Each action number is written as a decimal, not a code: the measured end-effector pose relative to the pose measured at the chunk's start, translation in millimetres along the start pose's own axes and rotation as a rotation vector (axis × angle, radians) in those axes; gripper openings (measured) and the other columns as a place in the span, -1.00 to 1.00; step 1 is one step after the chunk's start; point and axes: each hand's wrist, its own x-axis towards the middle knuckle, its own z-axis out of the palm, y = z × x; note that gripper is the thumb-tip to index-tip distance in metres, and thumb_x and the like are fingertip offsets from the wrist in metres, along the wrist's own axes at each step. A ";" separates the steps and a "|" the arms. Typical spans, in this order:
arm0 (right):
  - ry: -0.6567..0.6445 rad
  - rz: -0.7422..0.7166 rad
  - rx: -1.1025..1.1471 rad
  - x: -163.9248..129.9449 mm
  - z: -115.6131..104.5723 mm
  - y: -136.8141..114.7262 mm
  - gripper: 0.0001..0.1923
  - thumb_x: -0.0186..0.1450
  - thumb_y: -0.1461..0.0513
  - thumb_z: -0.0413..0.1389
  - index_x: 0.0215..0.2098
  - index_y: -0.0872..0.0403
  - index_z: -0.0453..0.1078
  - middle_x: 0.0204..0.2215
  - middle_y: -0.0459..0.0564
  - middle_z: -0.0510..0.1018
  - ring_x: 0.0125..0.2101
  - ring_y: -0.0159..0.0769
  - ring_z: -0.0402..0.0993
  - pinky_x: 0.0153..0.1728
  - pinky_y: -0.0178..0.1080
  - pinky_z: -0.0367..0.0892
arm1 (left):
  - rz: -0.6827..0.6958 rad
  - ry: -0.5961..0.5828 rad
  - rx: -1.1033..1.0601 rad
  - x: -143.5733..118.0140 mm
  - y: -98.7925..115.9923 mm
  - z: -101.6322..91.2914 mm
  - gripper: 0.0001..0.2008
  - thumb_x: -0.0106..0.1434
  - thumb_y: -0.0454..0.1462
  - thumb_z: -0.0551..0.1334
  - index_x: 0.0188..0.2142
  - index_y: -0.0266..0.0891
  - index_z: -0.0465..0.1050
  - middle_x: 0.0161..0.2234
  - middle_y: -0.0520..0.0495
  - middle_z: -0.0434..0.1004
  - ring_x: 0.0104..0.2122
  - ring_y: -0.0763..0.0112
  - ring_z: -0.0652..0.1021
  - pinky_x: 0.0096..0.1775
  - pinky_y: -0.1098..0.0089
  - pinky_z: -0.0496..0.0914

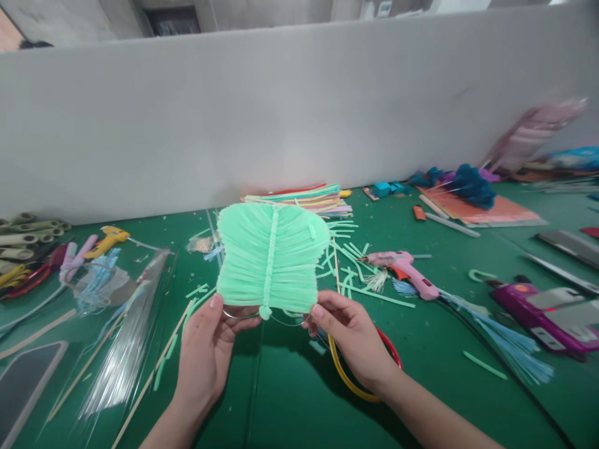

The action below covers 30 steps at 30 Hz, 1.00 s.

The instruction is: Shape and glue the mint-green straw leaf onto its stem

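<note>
- A mint-green leaf built from many thin strips was held upright above the green table, just in front of the grey partition at twelve o'clock.
- The left hand was pinched on the lower left edge of the leaf, thumb pressed against the strips; the right hand was pinched on the lower right edge in the same way.
- A thin wire loop was seen hanging beneath the leaf, between the two hands.
- The strips were already laid side by side across a central spine and a knot was tied at the bottom — the body of the leaf was judged to be largely finished.
- The outline was uneven and blocky on both sides, so trimming to a leaf shape was judged to be left undone, as far as could be told.
- Loose green offcuts were scattered on the table at one to two o'clock of the leaf, and a stack of coloured strips lay at twelve o'clock behind it.
- A pink glue gun lay at three o'clock, well apart from the hands; a yellow glue gun lay at ten o'clock.
- Red and yellow handles — possibly scissors, mostly hidden — lay under the right hand.
- A clear plastic bag of thin sticks lay at eight o'clock.
</note>
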 end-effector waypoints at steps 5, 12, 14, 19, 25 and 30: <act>0.009 0.014 -0.001 -0.4 0.3 1.0 -0.74 0.25 0.04 0.26 -0.29 0.07 0.49 -0.48 -0.08 0.54 -0.46 -0.39 0.40 -0.38 -0.32 0.33 | 0.051 -0.074 0.143 -1.2 -3.0 -1.2 -0.77 0.10 -0.26 0.45 -0.22 -0.21 0.60 -0.31 -0.04 0.68 -0.31 0.38 0.64 -0.27 0.47 0.55; -0.004 -0.048 -0.114 -2.6 2.6 0.4 -0.76 0.27 0.04 0.23 -0.31 0.06 0.48 -0.47 -0.07 0.54 -0.43 -0.35 0.44 -0.39 -0.30 0.34 | 0.032 -0.038 0.159 0.5 -3.1 -1.8 -0.77 0.07 -0.30 0.46 -0.25 -0.23 0.59 -0.38 0.01 0.64 -0.40 0.49 0.58 -0.33 0.56 0.50; -0.013 -0.052 -0.159 -3.7 2.9 0.9 -0.76 0.28 0.05 0.21 -0.31 0.05 0.48 -0.46 -0.06 0.54 -0.41 -0.33 0.45 -0.38 -0.30 0.34 | 0.029 -0.020 0.145 1.7 -2.7 -1.8 -0.77 0.04 -0.30 0.48 -0.27 -0.24 0.59 -0.42 0.02 0.62 -0.43 0.51 0.56 -0.36 0.57 0.48; -0.045 -0.068 -0.267 -5.8 2.8 1.6 -0.75 0.30 0.04 0.19 -0.36 0.06 0.47 -0.45 -0.05 0.54 -0.39 -0.31 0.46 -0.36 -0.29 0.33 | 0.011 -0.022 0.114 2.6 -2.3 -0.9 -0.75 0.06 -0.29 0.47 -0.23 -0.23 0.57 -0.44 0.04 0.59 -0.48 0.56 0.54 -0.38 0.58 0.47; -0.060 -0.077 -0.329 -6.0 4.5 0.7 -0.77 0.31 0.07 0.16 -0.37 0.06 0.45 -0.45 -0.06 0.53 -0.40 -0.31 0.44 -0.36 -0.28 0.32 | -0.074 -0.025 0.054 -0.4 -2.1 3.2 -0.75 0.09 -0.29 0.45 -0.23 -0.23 0.51 -0.44 0.07 0.57 -0.51 0.58 0.51 -0.36 0.50 0.52; -0.048 -0.082 -0.321 -4.9 4.3 2.0 -0.81 0.34 0.10 0.14 -0.32 0.04 0.44 -0.44 -0.08 0.52 -0.39 -0.31 0.44 -0.34 -0.27 0.32 | -0.120 -0.005 0.063 -0.4 -4.1 5.5 -0.69 0.11 -0.27 0.44 -0.17 -0.23 0.45 -0.43 0.09 0.56 -0.48 0.56 0.55 -0.30 0.46 0.55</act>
